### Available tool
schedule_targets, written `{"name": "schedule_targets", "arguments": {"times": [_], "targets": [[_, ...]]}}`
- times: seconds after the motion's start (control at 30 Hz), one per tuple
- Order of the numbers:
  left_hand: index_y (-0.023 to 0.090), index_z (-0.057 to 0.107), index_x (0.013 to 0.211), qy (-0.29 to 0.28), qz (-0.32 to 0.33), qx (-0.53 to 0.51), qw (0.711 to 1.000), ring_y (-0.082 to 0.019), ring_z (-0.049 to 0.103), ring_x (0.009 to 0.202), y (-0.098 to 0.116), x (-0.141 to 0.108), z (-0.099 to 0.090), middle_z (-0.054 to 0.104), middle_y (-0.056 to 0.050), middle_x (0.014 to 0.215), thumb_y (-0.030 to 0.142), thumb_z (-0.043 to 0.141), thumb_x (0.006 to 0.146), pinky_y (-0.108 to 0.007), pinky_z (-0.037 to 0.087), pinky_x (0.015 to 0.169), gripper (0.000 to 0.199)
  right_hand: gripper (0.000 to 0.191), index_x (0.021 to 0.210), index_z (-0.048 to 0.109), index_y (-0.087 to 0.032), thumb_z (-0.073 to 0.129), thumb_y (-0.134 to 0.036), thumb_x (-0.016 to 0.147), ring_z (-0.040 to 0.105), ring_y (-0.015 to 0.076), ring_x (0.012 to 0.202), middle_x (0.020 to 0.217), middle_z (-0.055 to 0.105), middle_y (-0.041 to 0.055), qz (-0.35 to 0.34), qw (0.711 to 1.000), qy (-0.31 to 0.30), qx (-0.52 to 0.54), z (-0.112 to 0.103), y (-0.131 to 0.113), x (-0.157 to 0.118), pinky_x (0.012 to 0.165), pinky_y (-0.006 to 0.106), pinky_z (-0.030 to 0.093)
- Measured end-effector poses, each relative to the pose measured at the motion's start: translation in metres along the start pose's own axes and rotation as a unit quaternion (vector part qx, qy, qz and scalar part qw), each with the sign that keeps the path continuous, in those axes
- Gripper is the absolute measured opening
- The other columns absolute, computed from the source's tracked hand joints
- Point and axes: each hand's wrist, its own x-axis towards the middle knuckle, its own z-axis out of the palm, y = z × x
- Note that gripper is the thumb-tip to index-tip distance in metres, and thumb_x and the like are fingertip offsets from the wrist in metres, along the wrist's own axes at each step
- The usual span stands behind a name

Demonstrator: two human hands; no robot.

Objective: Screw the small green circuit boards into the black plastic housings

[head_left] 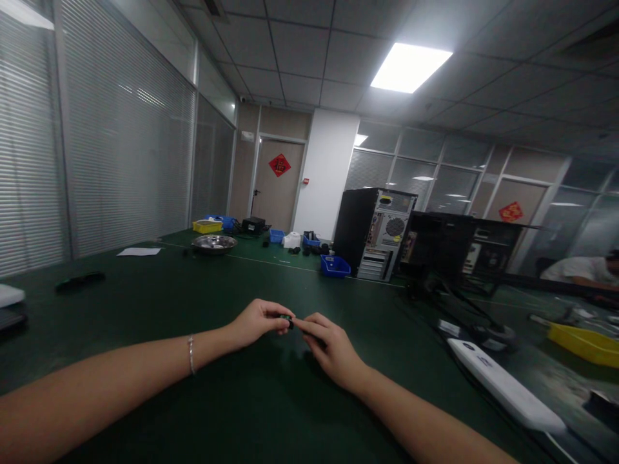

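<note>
Near the middle of the green table (217, 399), my left hand (258, 322) pinches a small dark part (287, 320) with a bit of green on it between thumb and fingers. The part is held just above the tabletop and is too small to identify. My right hand (333, 351) is beside it, its index fingertip at the right edge of the part. The other fingers of that hand are loosely curled and apart, with nothing visible inside them.
A metal dish (214, 244), a blue bin (334, 265) and a black computer tower (374, 233) stand farther back. White paper (138, 252) lies at left. On the right are a long white device (505, 385), cables, a yellow tray (585, 344) and a person (578, 269).
</note>
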Motion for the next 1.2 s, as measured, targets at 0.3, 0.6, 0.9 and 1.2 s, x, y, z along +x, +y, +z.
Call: {"name": "schedule_targets", "arguments": {"times": [0.3,0.6,0.9,1.2], "targets": [[0.015,0.074,0.097,0.018,0.001,-0.058,0.998,-0.02,0.063,0.084,-0.0013,0.0007,-0.0001,0.072,-0.005,0.092,0.027,0.077,0.07,-0.033,0.048,0.081,0.029,0.045,0.135,0.055,-0.029,0.05,-0.011,0.094,0.063,0.0199,0.095,0.109,0.063,0.0063,0.004,1.0,0.017,0.02,-0.0007,-0.0045,0.0007,0.084,0.031,0.051],[0.017,0.058,0.1,-0.027,-0.024,-0.148,0.988,-0.022,0.067,0.087,-0.0066,0.0006,0.0023,0.068,-0.006,0.096,0.013,0.08,0.063,-0.041,0.05,0.084,0.043,0.043,0.134,0.053,-0.026,0.052,-0.012,0.093,0.063,0.0208,0.095,0.108,0.064,0.0064,-0.001,0.999,0.005,0.036,-0.0034,-0.0066,-0.0005,0.085,0.032,0.051],[0.018,0.048,0.125,-0.021,-0.041,-0.16,0.986,-0.018,0.064,0.079,-0.0075,0.0016,0.0004,0.067,-0.006,0.093,0.011,0.062,0.073,-0.033,0.046,0.077,0.054,0.042,0.131,0.055,-0.027,0.053,-0.01,0.092,0.063,0.0207,0.096,0.109,0.064,0.006,-0.015,0.999,-0.014,0.043,-0.0021,-0.0065,-0.0003,0.086,0.032,0.051],[0.015,0.058,0.125,-0.038,-0.025,-0.073,0.996,-0.014,0.05,0.066,-0.0074,0.003,0.0004,0.058,-0.002,0.079,0.013,0.058,0.075,-0.026,0.036,0.061,0.05,0.041,0.129,0.055,-0.028,0.052,-0.01,0.092,0.062,0.0217,0.095,0.108,0.063,0.0058,0.006,0.999,0.034,0.028,0.0009,-0.0006,-0.0003,0.085,0.034,0.05]]}}
